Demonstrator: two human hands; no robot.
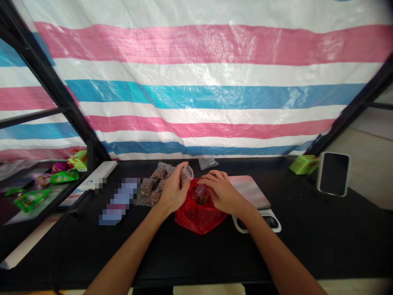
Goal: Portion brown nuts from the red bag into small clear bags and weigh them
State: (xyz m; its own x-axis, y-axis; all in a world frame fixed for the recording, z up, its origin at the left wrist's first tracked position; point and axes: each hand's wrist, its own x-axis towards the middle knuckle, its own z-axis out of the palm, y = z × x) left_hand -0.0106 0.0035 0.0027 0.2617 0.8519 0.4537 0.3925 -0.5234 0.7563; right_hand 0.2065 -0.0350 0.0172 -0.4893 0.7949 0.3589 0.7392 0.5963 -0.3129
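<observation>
A red plastic bag (201, 221) lies open on the black table, with small brown pieces showing inside. My right hand (219, 190) reaches over its mouth, fingers closed around a small clear ribbed cup (201, 191) that sits among the brown pieces. Just left of the bag, my left hand (175, 186) grips a small clear plastic bag (187, 173), its round mouth held open. Beside that hand are several small clear packets (147, 186) filled with brown pieces. A white kitchen scale (250, 190) with a shiny plate stands partly behind my right forearm.
Flat clear plastic (208, 163) lies at the table's back edge. To the right stand a green box (303, 164) and an upright phone-like device (333, 174). At left are a blurred-out flat item (119, 203), a white bar-shaped device (100, 174), a cable and a black frame post (70, 102).
</observation>
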